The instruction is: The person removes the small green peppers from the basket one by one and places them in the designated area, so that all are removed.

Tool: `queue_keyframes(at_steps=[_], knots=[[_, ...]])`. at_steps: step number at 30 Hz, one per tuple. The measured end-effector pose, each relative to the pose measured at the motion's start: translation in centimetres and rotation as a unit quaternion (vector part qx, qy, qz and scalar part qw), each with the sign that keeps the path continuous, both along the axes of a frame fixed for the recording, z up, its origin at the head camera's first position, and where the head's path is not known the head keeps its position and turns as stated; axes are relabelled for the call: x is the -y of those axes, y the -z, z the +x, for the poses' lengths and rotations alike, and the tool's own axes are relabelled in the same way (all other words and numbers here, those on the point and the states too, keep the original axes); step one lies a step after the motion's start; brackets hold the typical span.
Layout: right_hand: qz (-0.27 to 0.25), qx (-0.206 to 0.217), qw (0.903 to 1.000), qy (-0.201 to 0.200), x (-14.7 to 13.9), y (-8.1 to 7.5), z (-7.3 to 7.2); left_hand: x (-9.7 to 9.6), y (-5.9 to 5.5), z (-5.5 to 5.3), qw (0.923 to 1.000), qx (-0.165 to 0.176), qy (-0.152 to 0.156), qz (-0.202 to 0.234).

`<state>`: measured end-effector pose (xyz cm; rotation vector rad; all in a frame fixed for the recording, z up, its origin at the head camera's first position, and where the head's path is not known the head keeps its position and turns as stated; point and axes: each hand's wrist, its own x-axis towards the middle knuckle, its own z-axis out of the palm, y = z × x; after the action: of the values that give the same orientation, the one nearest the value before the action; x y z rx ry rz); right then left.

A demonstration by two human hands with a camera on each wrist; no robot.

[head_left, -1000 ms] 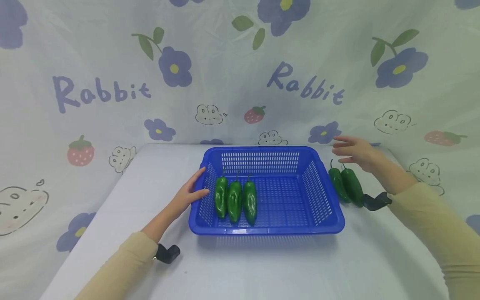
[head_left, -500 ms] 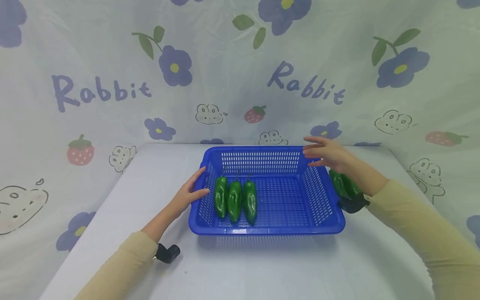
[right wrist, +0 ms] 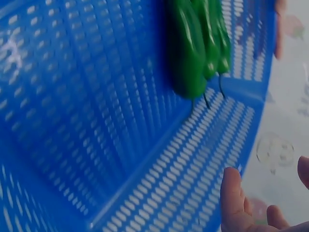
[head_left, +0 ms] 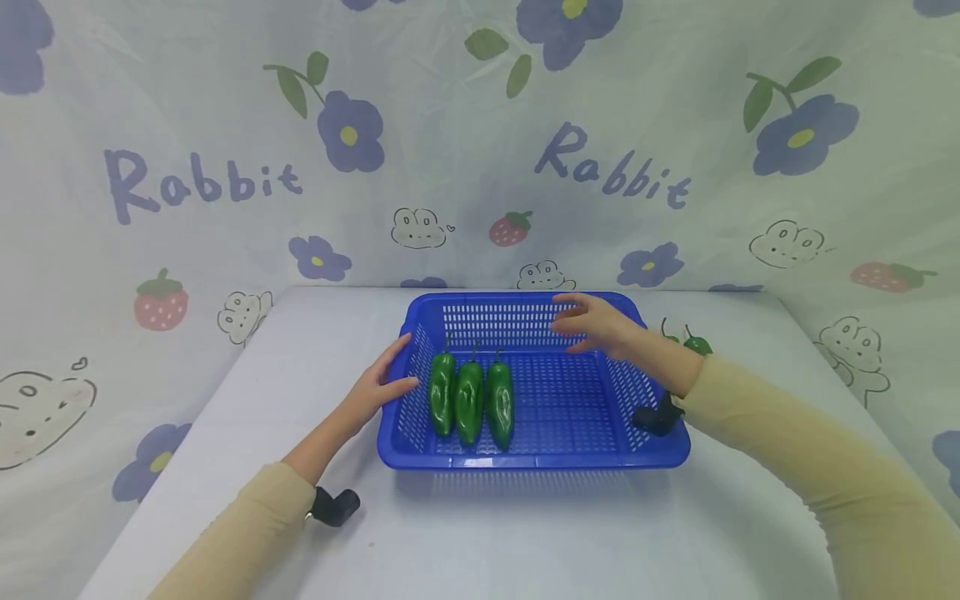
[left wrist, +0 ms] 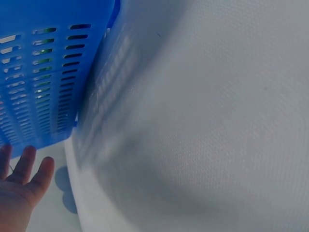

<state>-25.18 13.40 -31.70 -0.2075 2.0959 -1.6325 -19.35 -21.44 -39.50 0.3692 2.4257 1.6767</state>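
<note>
A blue plastic basket (head_left: pixel 536 461) with slotted walls stands on the white table. Three green peppers (head_left: pixel 469 404) lie side by side in its left half, stems toward the back; the right wrist view shows these peppers (right wrist: pixel 190 53) from above. My left hand (head_left: pixel 372 388) rests on the basket's left rim, thumb and fingers spread. Over the back right part of the basket hovers my right hand (head_left: pixel 596 325), holding nothing, its fingers relaxed and apart. Two more green peppers (head_left: pixel 697 344) lie outside, right of the basket, mostly hidden by my right forearm.
The white tabletop (head_left: pixel 510 542) extends around the basket. Behind it hangs a pale curtain (head_left: pixel 465 150) printed with flowers, rabbits and strawberries. A black wrist device (head_left: pixel 658 417) on my right wrist overlaps the basket's right rim, and another device (head_left: pixel 336 507) is on my left wrist.
My right hand has moved left from above the two outside peppers to over the basket's back right part. My left hand, the basket and all the peppers have stayed put.
</note>
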Motion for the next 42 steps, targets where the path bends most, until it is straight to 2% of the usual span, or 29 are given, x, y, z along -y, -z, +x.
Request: queue_keyframes(at_steps=[8, 13, 20, 24, 31, 42], knots=[[0.036, 0.005, 0.9992, 0.018, 3.1, 2.2, 0.3, 0.0, -0.1, 0.0, 1.0000, -0.002, 0.000, 0.002], [0.030, 0.019, 0.9991, 0.023, 4.7, 3.4, 0.5, 0.0, 0.0, 0.0, 1.0000, -0.002, -0.001, 0.002], [0.042, 0.033, 0.9985, 0.015, 6.3, 5.1, 0.7, 0.1, 0.1, -0.1, 1.0000, -0.001, 0.001, 0.004], [0.055, 0.026, 0.9981, 0.012, 7.0, 5.9, 0.6, 0.1, 0.0, 0.0, 1.0000, -0.002, -0.001, 0.000], [0.083, 0.034, 0.9959, 0.007, 8.1, 6.5, 0.5, 0.2, 0.1, -0.1, 1.0000, -0.005, 0.000, -0.004], [0.133, 0.022, 0.9908, 0.006, 9.1, 7.4, 0.5, 0.0, 0.2, -0.1, 1.0000, -0.004, 0.002, -0.003]])
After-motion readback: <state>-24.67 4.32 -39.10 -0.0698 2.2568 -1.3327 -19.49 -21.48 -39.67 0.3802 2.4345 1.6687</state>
